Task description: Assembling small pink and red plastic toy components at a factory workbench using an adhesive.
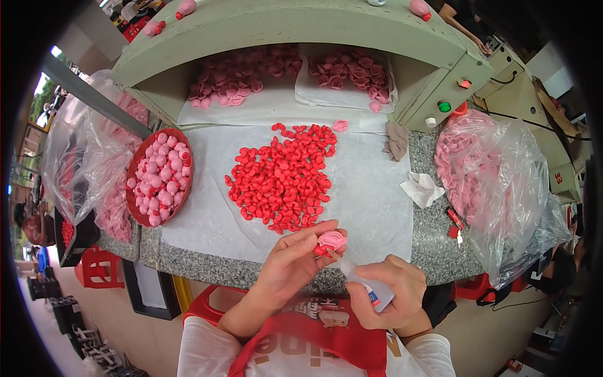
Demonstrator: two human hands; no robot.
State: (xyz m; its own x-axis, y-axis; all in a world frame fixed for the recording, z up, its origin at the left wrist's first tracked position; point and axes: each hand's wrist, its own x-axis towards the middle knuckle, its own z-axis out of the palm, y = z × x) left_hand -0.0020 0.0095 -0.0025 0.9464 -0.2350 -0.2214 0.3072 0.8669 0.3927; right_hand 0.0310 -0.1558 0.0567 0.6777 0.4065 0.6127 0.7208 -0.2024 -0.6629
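My left hand (286, 267) pinches a small pink molded piece (334, 239) with a red part (321, 251) at its lower edge. In my right hand (399, 290) is a whitish squeeze bottle (379, 287) with a blue label, its fingers wrapped round it. The bottle's thin nozzle points at the red part; whether it touches I cannot tell. Just beyond both hands, a heap of small red curved pieces (282, 179) lies on white paper (370, 207). To the left, a red bowl (130, 198) holds several pink round pieces with red bits (158, 176).
A green metal cabinet (289, 28) stands behind, with pink shells (235, 81) inside its opening. Plastic bags of pink pieces (468, 163) flank the paper. A brown cloth (396, 141), a crumpled tissue (422, 189) and a red tube (455, 218) lie at the right.
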